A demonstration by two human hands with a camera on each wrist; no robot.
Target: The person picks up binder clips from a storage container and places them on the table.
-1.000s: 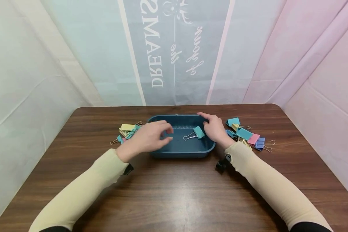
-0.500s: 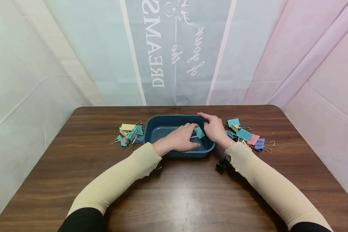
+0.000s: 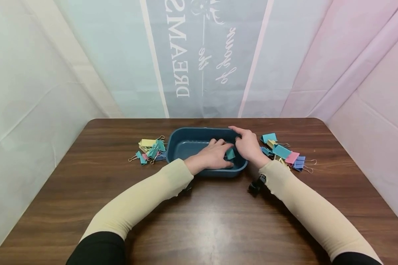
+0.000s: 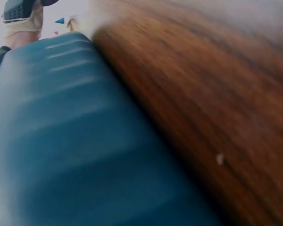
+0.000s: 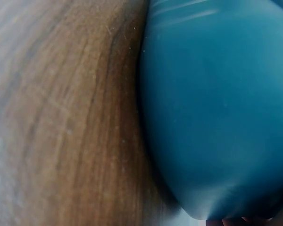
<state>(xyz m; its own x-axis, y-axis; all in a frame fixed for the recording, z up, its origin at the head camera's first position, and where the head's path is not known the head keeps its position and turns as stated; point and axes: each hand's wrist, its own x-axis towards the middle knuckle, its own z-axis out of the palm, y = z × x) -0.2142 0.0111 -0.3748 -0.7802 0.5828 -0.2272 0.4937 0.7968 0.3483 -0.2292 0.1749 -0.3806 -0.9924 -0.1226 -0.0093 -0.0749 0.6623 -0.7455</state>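
Note:
A teal binder clip (image 3: 230,154) is inside the right end of a dark blue tray (image 3: 182,131). My left hand (image 3: 212,154) reaches into the tray, its thumb and curled fingers on either side of that clip, which they partly hide. My right hand (image 3: 248,146) grips the tray's right end, with the index finger stretched toward the far rim. Only the tray's outer wall (image 4: 85,127) and the table fill most of the left wrist view. The right wrist view likewise shows the tray's rounded outer wall (image 5: 217,103) close up.
Left of the tray lies a pile of yellow, teal, pink and blue binder clips (image 3: 152,149). Another mixed pile of binder clips (image 3: 282,151) lies to the right, near my right wrist. The brown wooden table (image 3: 209,221) meets hanging cloth at its far edge.
My left hand has moved right from the tray's left side to the teal binder clip, and its fingers have closed around it. The right hand has stayed on the tray.

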